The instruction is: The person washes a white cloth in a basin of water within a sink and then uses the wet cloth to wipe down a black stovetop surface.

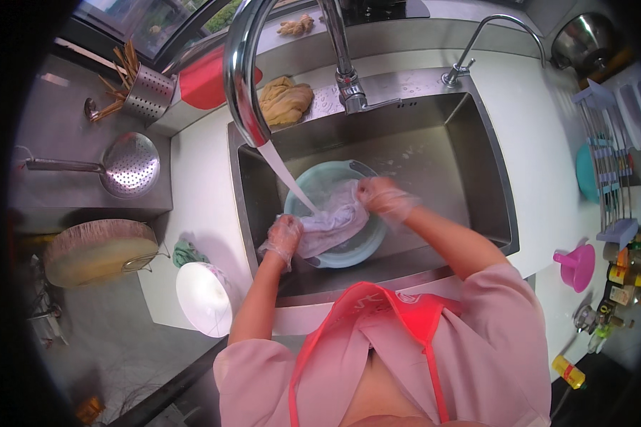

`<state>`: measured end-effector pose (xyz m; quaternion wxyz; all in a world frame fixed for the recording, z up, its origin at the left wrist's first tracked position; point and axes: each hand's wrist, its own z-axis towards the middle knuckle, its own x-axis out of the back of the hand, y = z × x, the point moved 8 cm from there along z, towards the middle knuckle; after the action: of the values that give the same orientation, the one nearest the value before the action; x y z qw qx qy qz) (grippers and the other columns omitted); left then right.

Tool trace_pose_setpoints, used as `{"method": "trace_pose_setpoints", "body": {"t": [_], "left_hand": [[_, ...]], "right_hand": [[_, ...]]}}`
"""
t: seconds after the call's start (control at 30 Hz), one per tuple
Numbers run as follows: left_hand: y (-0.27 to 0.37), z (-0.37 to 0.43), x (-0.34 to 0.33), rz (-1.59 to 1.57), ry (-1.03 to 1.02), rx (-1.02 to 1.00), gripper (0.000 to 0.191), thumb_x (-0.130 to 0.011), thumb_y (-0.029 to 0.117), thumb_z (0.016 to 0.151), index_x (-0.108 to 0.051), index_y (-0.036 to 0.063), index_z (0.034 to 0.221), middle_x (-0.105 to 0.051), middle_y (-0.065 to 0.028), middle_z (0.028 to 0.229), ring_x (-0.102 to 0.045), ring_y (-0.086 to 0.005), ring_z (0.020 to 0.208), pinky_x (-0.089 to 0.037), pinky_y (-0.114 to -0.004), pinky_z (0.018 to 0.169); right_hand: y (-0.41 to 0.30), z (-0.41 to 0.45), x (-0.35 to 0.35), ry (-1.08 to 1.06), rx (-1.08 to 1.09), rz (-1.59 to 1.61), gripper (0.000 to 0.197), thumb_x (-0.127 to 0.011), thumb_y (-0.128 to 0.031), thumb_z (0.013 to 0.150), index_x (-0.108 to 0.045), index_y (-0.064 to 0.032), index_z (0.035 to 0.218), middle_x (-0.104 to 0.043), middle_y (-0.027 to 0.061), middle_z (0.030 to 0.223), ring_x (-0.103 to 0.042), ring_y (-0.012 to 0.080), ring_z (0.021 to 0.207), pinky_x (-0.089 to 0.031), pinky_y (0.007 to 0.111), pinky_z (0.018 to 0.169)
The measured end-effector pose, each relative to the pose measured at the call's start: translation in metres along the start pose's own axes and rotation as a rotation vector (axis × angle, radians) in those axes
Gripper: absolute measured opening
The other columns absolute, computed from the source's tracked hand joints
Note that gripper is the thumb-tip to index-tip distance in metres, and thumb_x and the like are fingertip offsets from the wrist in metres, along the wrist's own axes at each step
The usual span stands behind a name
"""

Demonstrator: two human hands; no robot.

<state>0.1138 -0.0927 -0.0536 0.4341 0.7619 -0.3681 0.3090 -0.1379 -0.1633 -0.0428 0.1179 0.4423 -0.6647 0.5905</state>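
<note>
A wet, pale lavender cloth (pixel 335 221) is stretched between my hands over a light blue plastic basin (pixel 347 259) in the stainless steel sink (pixel 427 160). My left hand (pixel 284 236), in a clear disposable glove, grips the cloth's left end at the basin's rim. The other end is held by my right hand (pixel 376 196), gloved the same way. Water runs from the curved chrome faucet (pixel 248 107) onto the middle of the cloth. The fingertips are partly hidden by the cloth and the gloves.
A tan cloth (pixel 284 101) lies behind the sink, left of the faucet base. A white bowl (pixel 205 299) and a green cloth (pixel 188 253) sit left of the sink. The small tap (pixel 451 77) stands back right; a pink plastic scoop (pixel 577 268) is at right.
</note>
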Motion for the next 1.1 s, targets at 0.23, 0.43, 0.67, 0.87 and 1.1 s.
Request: {"method": "trace_pose_setpoints", "body": {"t": [0.23,0.43,0.67,0.87,1.1], "left_hand": [[0.066,-0.031,-0.02,0.482,0.147,-0.547,0.064,-0.073,0.023,0.063,-0.047,0.0054,0.119,-0.046,-0.0193,0.119,-0.045,-0.0357,0.111,-0.036,-0.041,0.095],[0.068,-0.001,-0.105,0.802,-0.303,-0.53,0.075,-0.062,0.044,0.072,-0.033,0.0069,0.132,-0.041,-0.0174,0.131,-0.041,-0.0332,0.12,-0.026,-0.041,0.104],[0.015,0.036,-0.128,1.067,-0.249,-0.397,0.083,-0.056,0.052,0.074,-0.023,0.0106,0.139,-0.03,-0.0158,0.141,-0.031,-0.0328,0.128,-0.02,-0.05,0.106],[0.076,0.013,-0.076,0.675,-0.096,-0.475,0.092,-0.069,0.051,0.062,-0.029,0.014,0.137,-0.026,-0.0123,0.142,-0.021,-0.032,0.132,-0.012,-0.058,0.103],[0.02,0.044,-0.08,0.547,-0.259,-0.245,0.078,-0.067,0.044,0.063,-0.04,0.0146,0.13,-0.044,-0.0185,0.128,-0.037,-0.0334,0.123,-0.031,-0.042,0.102]], "right_hand": [[-0.067,-0.009,0.158,0.315,0.021,0.245,0.025,-0.061,-0.027,0.082,-0.063,-0.0021,0.08,-0.062,0.0087,0.068,-0.055,0.0142,0.06,-0.046,0.028,0.059],[-0.04,0.02,0.169,0.243,-0.146,0.665,0.026,-0.061,-0.026,0.081,-0.059,-0.0041,0.067,-0.056,0.0023,0.06,-0.051,0.0104,0.051,-0.04,0.024,0.046],[-0.058,0.045,0.187,0.608,0.124,0.101,0.016,-0.058,-0.018,0.076,-0.054,-0.0082,0.064,-0.053,0.0038,0.056,-0.052,0.0158,0.047,-0.04,0.03,0.042],[-0.049,0.021,0.004,0.078,0.557,-0.287,0.033,-0.059,-0.019,0.07,-0.057,-0.0065,0.1,-0.059,0.0173,0.097,-0.055,0.033,0.094,-0.045,0.043,0.08],[-0.028,0.019,-0.105,-0.275,0.194,-0.521,0.052,-0.063,-0.022,0.066,-0.055,-0.014,0.116,-0.042,0.0187,0.131,-0.052,0.0385,0.106,-0.044,0.043,0.09]]}}
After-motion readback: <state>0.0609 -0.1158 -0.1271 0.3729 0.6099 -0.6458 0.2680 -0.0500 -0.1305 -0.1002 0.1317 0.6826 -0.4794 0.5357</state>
